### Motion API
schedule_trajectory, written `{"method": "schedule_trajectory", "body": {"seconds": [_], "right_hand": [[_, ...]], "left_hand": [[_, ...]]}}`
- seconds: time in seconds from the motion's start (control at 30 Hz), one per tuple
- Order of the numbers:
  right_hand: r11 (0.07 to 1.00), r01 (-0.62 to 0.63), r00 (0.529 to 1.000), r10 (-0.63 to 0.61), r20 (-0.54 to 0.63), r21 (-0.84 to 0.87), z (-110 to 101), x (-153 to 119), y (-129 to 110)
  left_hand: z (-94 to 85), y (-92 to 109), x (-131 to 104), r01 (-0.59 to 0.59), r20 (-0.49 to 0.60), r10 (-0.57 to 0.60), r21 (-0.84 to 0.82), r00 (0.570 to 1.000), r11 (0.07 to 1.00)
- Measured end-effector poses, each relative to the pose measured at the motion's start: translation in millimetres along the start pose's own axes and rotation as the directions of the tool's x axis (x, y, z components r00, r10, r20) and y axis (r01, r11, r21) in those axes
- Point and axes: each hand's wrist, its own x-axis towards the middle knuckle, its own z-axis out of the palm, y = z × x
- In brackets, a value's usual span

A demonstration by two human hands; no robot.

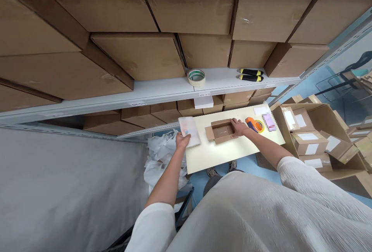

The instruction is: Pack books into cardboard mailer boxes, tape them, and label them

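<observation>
A small open cardboard box [223, 132] lies on the pale yellow table [215, 157], one flap spread out at its left. My right hand [238, 127] grips the right end of this box, fingers over its edge. To the left of the box, my left hand [183, 140] holds a flat whitish packet [190, 127] by its lower left edge, thumb on top. An orange and blue tape dispenser [254, 125] rests just right of my right hand, beside a pinkish item [269, 121], which is pixelated, and a white paper [260, 110].
Above the table, a shelf [162, 87] full of cartons bears a tape roll [196, 77] and two black and yellow cutters [251, 75]. White plastic bags [162, 155] hang at the left. A big carton [315, 108] of labelled boxes stands at the right.
</observation>
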Motion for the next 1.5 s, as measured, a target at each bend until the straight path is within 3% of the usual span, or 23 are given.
{"method": "schedule_trajectory", "body": {"seconds": [0.07, 0.13, 0.23, 0.37, 0.47, 0.53, 0.77, 0.83, 0.93, 1.0, 1.07, 1.17, 1.23, 1.37, 1.5], "right_hand": [[1.0, 0.005, 1.0, -0.005, 0.001, -0.016, -1.4, -0.7, -0.6], [1.0, -0.001, 1.0, 0.001, 0.003, -0.022, -1.6, -0.9, -0.7], [0.999, -0.004, 1.0, 0.004, 0.0, -0.032, -0.1, -1.7, -0.1], [1.0, 0.019, 0.999, -0.02, -0.044, -0.022, 2.8, -7.9, 1.8], [0.999, 0.018, 0.996, -0.016, -0.084, 0.03, 4.2, -15.5, 2.2], [0.997, 0.018, 0.995, -0.01, -0.103, 0.077, 4.3, -20.0, 2.1], [0.978, 0.045, 0.992, -0.019, -0.127, 0.202, 2.2, -24.8, 5.4], [0.978, 0.057, 0.991, -0.031, -0.127, 0.203, 1.9, -24.9, 6.7], [0.978, 0.066, 0.992, -0.043, -0.121, 0.199, 1.6, -24.8, 7.8], [0.978, 0.066, 0.992, -0.044, -0.116, 0.198, 1.5, -24.7, 8.1], [0.977, 0.067, 0.992, -0.043, -0.122, 0.201, 2.0, -25.2, 8.5], [0.976, 0.044, 0.986, -0.007, -0.169, 0.214, 3.9, -28.7, 11.2], [0.976, 0.007, 0.977, 0.04, -0.211, 0.218, 5.7, -33.8, 15.2], [0.96, -0.067, 0.952, 0.143, -0.27, 0.273, 9.1, -46.8, 25.8], [0.812, -0.001, 0.916, 0.234, -0.324, 0.584, 11.0, -50.0, 30.1]], "left_hand": [[-13.5, 17.1, -6.2, -0.024, -0.016, 0.024, -0.028, 1.0, 0.999], [-24.1, 37.8, -17.7, -0.158, -0.055, 0.158, 0.002, 0.986, 0.987], [-24.3, 72.8, -44.6, -0.39, -0.041, 0.399, 0.139, 0.916, 0.91], [8.5, 113.4, -81.8, -0.642, 0.188, 0.617, 0.306, 0.764, 0.703], [40.4, 129.1, -96.7, -0.748, 0.38, 0.645, 0.357, 0.664, 0.56], [57.3, 132.4, -98.7, -0.77, 0.468, 0.611, 0.377, 0.638, 0.514], [84.5, 132.4, -86.1, -0.735, 0.602, 0.443, 0.417, 0.664, 0.535], [84.4, 132.4, -85.2, -0.745, 0.593, 0.471, 0.392, 0.653, 0.539], [76.8, 128.9, -86.1, -0.745, 0.491, 0.567, 0.339, 0.661, 0.575], [68.2, 122.9, -86.3, -0.704, 0.385, 0.591, 0.332, 0.709, 0.628], [59.1, 114.1, -85.5, -0.616, 0.278, 0.55, 0.353, 0.788, 0.704], [49.0, 97.5, -82.1, -0.413, 0.126, 0.394, 0.333, 0.91, 0.848], [46.0, 86.6, -79.6, -0.282, 0.073, 0.272, 0.265, 0.959, 0.922], [47.7, 72.1, -78.4, -0.122, 0.112, 0.115, 0.062, 0.987, 0.991], [53.7, 71.6, -85.7, -0.111, 0.206, 0.146, -0.172, 0.968, 0.979]]}}
